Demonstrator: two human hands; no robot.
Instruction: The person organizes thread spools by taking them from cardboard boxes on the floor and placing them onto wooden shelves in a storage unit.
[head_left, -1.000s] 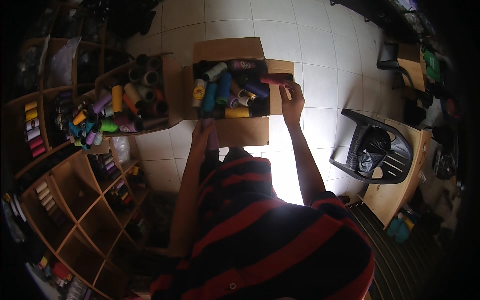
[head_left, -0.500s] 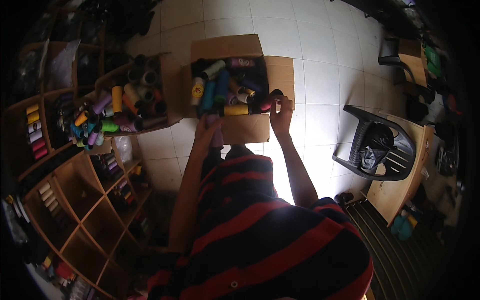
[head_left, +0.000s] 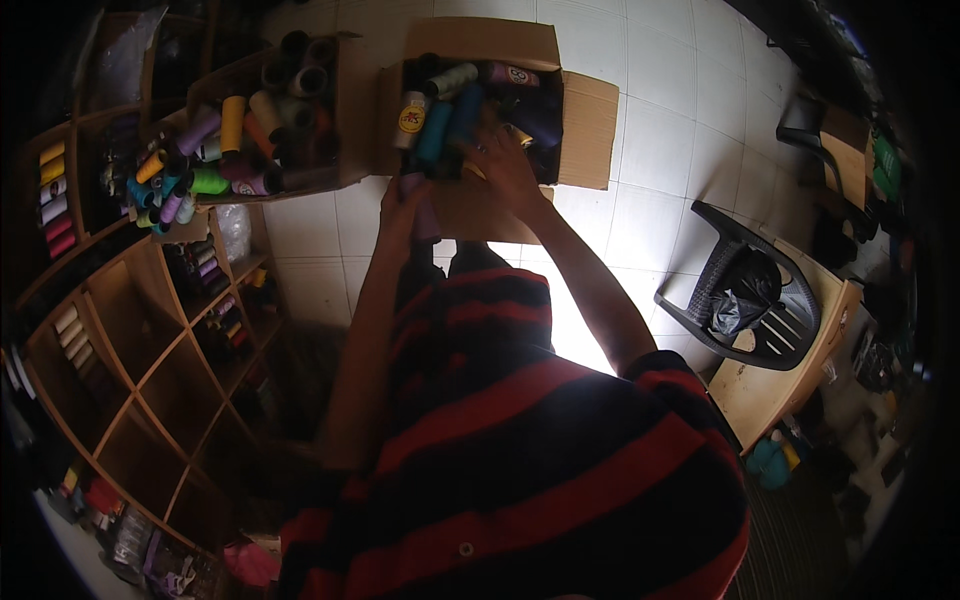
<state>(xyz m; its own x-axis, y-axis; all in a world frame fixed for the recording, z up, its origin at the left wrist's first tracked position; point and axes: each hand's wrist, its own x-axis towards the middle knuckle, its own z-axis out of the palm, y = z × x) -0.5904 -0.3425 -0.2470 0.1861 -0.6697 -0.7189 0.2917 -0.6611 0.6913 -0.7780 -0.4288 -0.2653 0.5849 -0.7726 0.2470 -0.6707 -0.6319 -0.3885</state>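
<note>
An open cardboard box in front of me is full of thread cones in several colours. At its near left corner my left hand is closed around a purple thread cone. My right hand reaches over the near edge among the cones, close to a yellow cone it partly covers. Its fingers are blurred, so what they grip does not show. Near it lie a blue cone, a teal cone and a white cone with a round yellow label.
Another carton of cones stands to the left, beside wooden cubbyhole shelves holding more spools. On the right is a dark plastic chair with a black bag on it, against a wooden table. Pale tiles cover the floor.
My right hand has moved left from the box's right edge, where it pinched a reddish cone, to the cones inside. That cone no longer shows. My left hand keeps the purple cone.
</note>
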